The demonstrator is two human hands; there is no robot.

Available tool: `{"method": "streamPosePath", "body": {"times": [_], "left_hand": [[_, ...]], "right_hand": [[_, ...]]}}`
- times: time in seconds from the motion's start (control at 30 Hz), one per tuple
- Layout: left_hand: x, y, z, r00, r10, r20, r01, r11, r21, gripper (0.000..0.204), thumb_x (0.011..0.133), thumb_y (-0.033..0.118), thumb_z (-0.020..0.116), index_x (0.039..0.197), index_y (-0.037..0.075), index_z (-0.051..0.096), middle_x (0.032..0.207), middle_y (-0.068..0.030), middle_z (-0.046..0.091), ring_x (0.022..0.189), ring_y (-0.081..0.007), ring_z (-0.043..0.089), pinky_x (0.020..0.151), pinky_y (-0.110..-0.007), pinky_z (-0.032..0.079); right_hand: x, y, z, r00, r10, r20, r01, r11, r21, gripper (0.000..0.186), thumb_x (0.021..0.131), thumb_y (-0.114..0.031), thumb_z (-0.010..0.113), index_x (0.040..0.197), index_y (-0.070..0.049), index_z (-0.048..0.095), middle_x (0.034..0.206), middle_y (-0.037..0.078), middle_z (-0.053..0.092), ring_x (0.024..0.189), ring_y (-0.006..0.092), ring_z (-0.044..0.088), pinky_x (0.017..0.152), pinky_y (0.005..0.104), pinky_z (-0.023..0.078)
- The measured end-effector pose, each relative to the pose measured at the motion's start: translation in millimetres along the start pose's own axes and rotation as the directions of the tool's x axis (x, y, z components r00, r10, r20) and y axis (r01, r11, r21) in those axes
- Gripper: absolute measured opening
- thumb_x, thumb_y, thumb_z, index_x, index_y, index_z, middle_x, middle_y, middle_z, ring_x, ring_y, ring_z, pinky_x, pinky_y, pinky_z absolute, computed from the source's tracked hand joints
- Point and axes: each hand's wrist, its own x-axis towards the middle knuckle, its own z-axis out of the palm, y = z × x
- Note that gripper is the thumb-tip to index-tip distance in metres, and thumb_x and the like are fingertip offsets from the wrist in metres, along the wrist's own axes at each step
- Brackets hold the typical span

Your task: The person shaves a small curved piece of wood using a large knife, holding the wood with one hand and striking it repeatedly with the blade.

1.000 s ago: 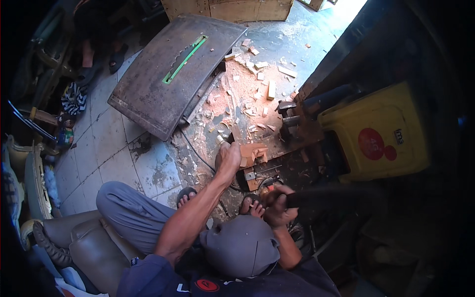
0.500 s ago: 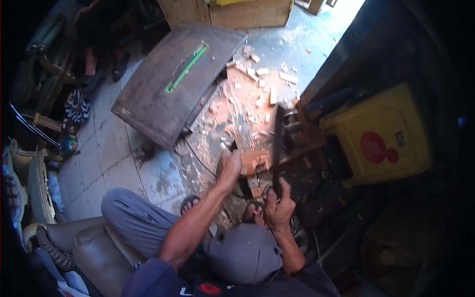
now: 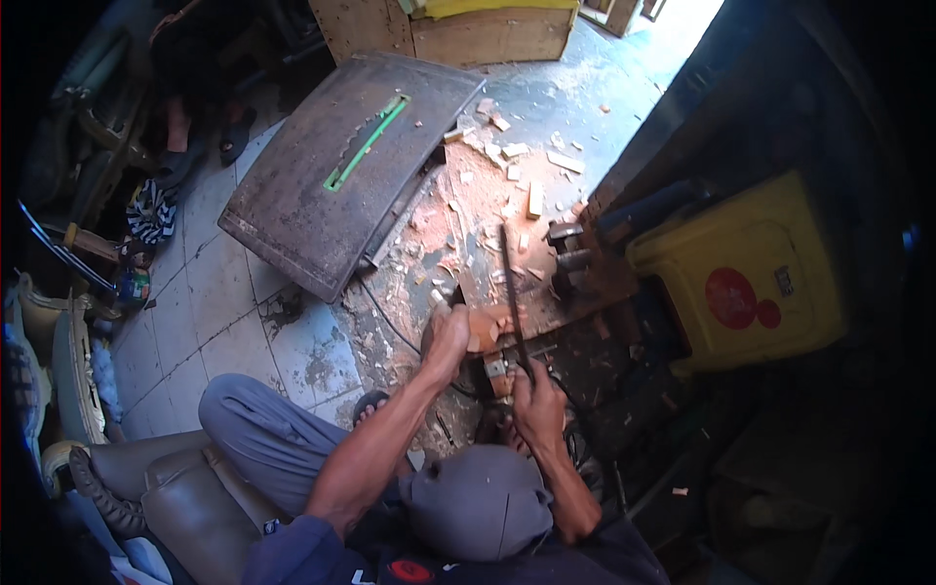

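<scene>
My right hand (image 3: pixel 539 405) is closed around the lower end of a long, dark, narrow file-like tool (image 3: pixel 512 283). The tool points away from me and crosses over the right part of a reddish-brown wood piece (image 3: pixel 485 328). Whether its edge touches the wood I cannot tell. On the wood's left end my left hand (image 3: pixel 446 339) is closed, its fingers partly hidden. Below the wood sits a small block with a metal part (image 3: pixel 496 370), close to my feet.
A dark table with a green-edged slot and saw blade (image 3: pixel 369 146) stands ahead left. Wood offcuts (image 3: pixel 535 200) and shavings litter the floor beyond my hands. To the right are clamp-like metal parts (image 3: pixel 570 258) and a yellow plastic container (image 3: pixel 770 283). Another person's feet (image 3: pixel 234 135) show far left.
My right hand has turned and shifted slightly left, swinging the tool's far end left across the wood. The left hand stays on the wood piece, almost unmoved.
</scene>
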Motion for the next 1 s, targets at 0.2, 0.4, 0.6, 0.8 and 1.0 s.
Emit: {"method": "streamPosePath", "body": {"times": [0.2, 0.4, 0.6, 0.8, 1.0], "left_hand": [[-9.9, 10.2, 22.6, 0.996, 0.093, -0.004, -0.093, 0.996, 0.003, 0.044, 0.095, 0.035, 0.046, 0.091, -0.007, 0.059, 0.077, -0.0212, 0.058, 0.071, -0.0303, 0.056, 0.064, -0.047, 0.044], [-9.5, 2.5, 18.0, 0.98, 0.197, -0.018, -0.193, 0.974, 0.12, 0.053, 0.095, 0.046, 0.044, 0.091, -0.005, 0.055, 0.086, -0.0262, 0.06, 0.077, -0.0357, 0.056, 0.069, -0.048, 0.045], [2.9, -8.3, 11.6, 0.993, 0.084, -0.084, -0.065, 0.976, 0.207, 0.053, 0.093, 0.048, 0.046, 0.095, -0.004, 0.055, 0.086, -0.0291, 0.061, 0.079, -0.0416, 0.061, 0.072, -0.052, 0.045], [-12.5, 12.7, 17.0, 0.991, 0.075, -0.108, -0.044, 0.964, 0.261, 0.057, 0.096, 0.05, 0.043, 0.096, -0.006, 0.056, 0.088, -0.0308, 0.063, 0.079, -0.0416, 0.062, 0.075, -0.052, 0.047], [-11.0, -2.9, 13.3, 0.995, 0.092, -0.026, -0.088, 0.988, 0.125, 0.057, 0.096, 0.05, 0.045, 0.097, -0.006, 0.056, 0.086, -0.0281, 0.063, 0.083, -0.0392, 0.064, 0.073, -0.051, 0.048]], "right_hand": [[1.2, 29.5, 5.3, 0.994, 0.014, 0.107, 0.011, 0.973, -0.232, 0.029, 0.098, -0.009, 0.061, 0.125, 0.001, 0.065, 0.085, 0.021, 0.073, 0.071, 0.033, 0.075, 0.063, 0.0416, 0.057], [-10.2, 14.8, -0.7, 0.97, -0.154, -0.188, 0.176, 0.979, 0.104, 0.031, 0.098, -0.009, 0.061, 0.127, 0.0, 0.065, 0.091, 0.024, 0.074, 0.077, 0.0385, 0.075, 0.069, 0.0432, 0.058], [-1.6, 7.6, 10.2, 0.967, -0.141, -0.21, 0.156, 0.986, 0.057, 0.031, 0.098, -0.008, 0.057, 0.127, 0.0, 0.066, 0.084, 0.023, 0.073, 0.077, 0.0334, 0.076, 0.071, 0.0408, 0.058], [3.9, 22.2, 11.6, 0.993, -0.047, -0.104, 0.031, 0.988, -0.149, 0.036, 0.093, -0.005, 0.062, 0.129, -0.002, 0.065, 0.085, 0.023, 0.072, 0.076, 0.0368, 0.075, 0.068, 0.0441, 0.058], [3.6, 29.0, 13.2, 0.995, -0.089, -0.046, 0.075, 0.967, -0.243, 0.041, 0.091, -0.013, 0.067, 0.13, -0.001, 0.063, 0.086, 0.025, 0.074, 0.076, 0.0399, 0.075, 0.067, 0.0475, 0.059]]}}
